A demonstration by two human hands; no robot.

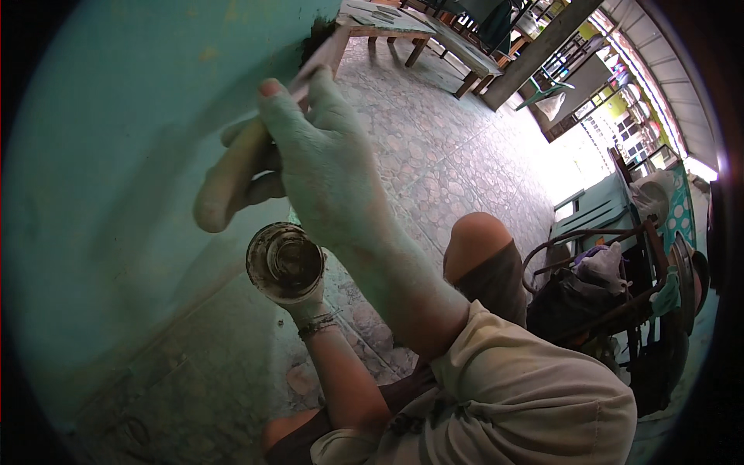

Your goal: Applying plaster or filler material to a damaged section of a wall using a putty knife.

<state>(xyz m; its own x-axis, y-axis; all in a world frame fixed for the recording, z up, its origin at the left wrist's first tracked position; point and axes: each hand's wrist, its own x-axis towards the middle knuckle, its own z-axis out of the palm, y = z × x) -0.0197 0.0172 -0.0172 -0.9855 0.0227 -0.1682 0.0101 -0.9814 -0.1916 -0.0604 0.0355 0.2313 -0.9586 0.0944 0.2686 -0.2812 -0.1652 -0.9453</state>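
Note:
My right hand [310, 147] is raised in front of the turquoise wall [139, 116], its fingers wrapped round the wooden handle of a putty knife [231, 174]. The blade reaches up and away, its far end beside a dark patch [316, 43] on the wall. Lower down, my left hand [308, 301] holds a round, open tin [285, 263]. Dark brown smears coat the tin's rim and inside. Most of the left fingers are hidden behind the tin, and bracelets circle that wrist.
A low wooden table [391, 27] and a bench [461, 56] stand at the far end against a post [542, 50]. Stone-patterned tiles cover the floor [434, 147]. On the right, chairs [597, 209] carry bags [601, 271]. My bent knee [480, 240] is close by.

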